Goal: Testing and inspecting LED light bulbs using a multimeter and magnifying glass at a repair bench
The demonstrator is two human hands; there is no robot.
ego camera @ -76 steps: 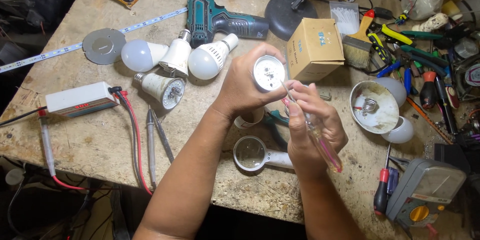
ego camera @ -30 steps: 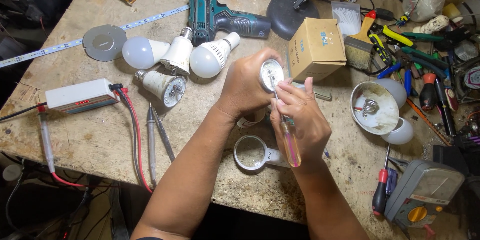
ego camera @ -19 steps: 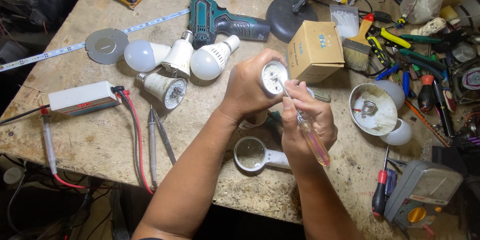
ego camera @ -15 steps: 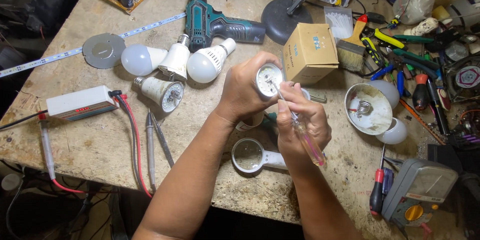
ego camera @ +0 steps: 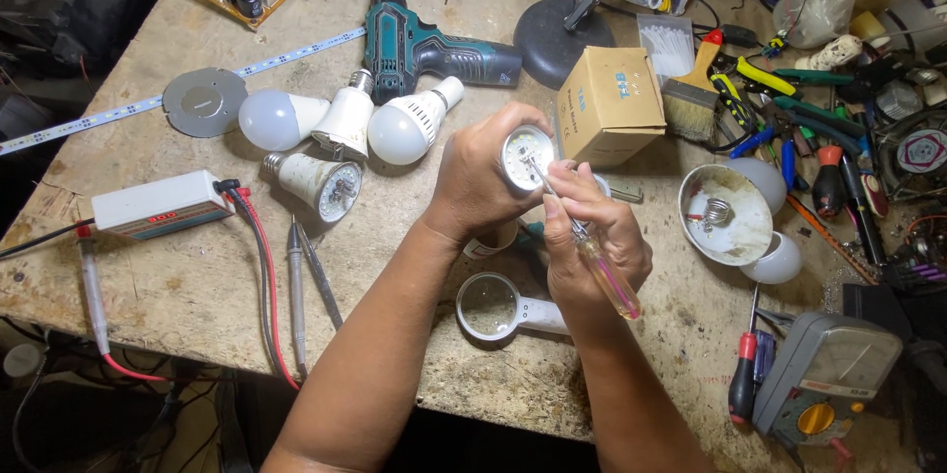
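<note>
Opened bulb (ego camera: 526, 156) – held above the workbench (ego camera: 178, 286), left hand (ego camera: 480, 187) wrapped around its body. Right hand (ego camera: 592, 246) pinches a screwdriver (ego camera: 590, 254), tip on the bulb's LED face. Step appears to be screw work; next move likely requires steady, aligned turning.

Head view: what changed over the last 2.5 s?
Little. The right hand re-angled the screwdriver: its handle swung between pointing down and down-right, and the tip stays on the open face of the bulb. The left hand still grips that bulb. Nothing was picked up or let go. The other bulbs, drill, box and magnifier stayed put.
</note>
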